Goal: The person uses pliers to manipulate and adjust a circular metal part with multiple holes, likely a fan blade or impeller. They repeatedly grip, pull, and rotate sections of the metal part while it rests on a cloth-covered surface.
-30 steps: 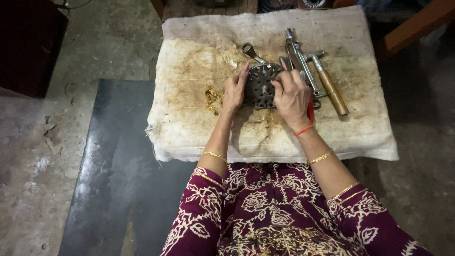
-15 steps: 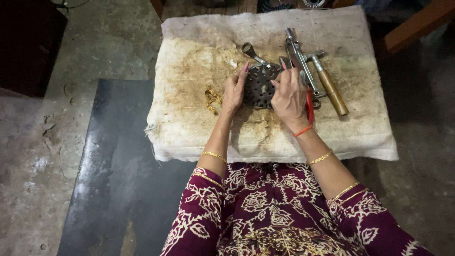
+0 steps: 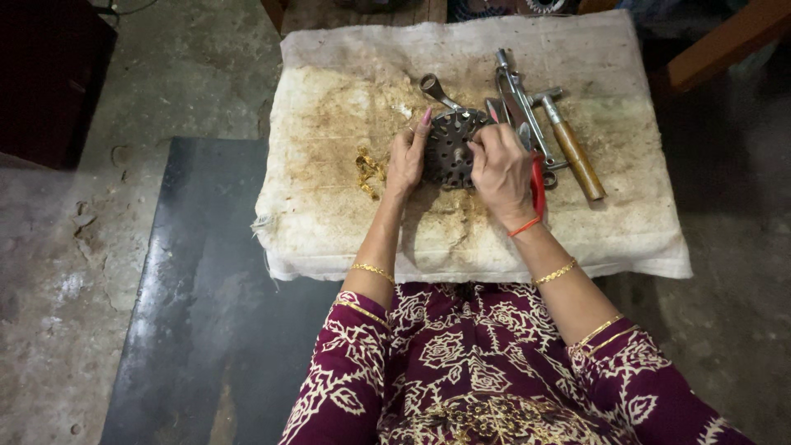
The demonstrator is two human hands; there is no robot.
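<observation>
One round dark metal disc (image 3: 449,148), perforated with many small holes, cast-looking and grimy, sits a bit behind centre of the cloth pad (image 3: 346,222), toward its far edge. Left hand (image 3: 407,158) on the disc's left rim: fingers nearly straight, loosely spread, pressing against the edge rather than wrapped round it. Right hand (image 3: 499,167) on the disc's right side: fingers curled in tight at the rim; a red-handled tool (image 3: 537,183) runs along the back of the hand, but can't tell whether the fingers actually grip it or just the disc.

Tools counted on the pad, all right of the disc toward the far right corner: one wooden-handled hammer (image 3: 574,148), steel head, smooth brown handle; one long bright steel bar tool (image 3: 519,103), slim, lying diagonal and touching the hammer. One bent metal crank piece (image 3: 434,89) just behind the disc.

Pad: one, off-white coarse fabric, rectangular, heavily rust/oil stained at centre-left. One small yellowish crumbly heap (image 3: 368,169) left of the left hand. Pad rests over a dark flat metal sheet (image 3: 189,288) on a concrete floor (image 3: 74,247).
</observation>
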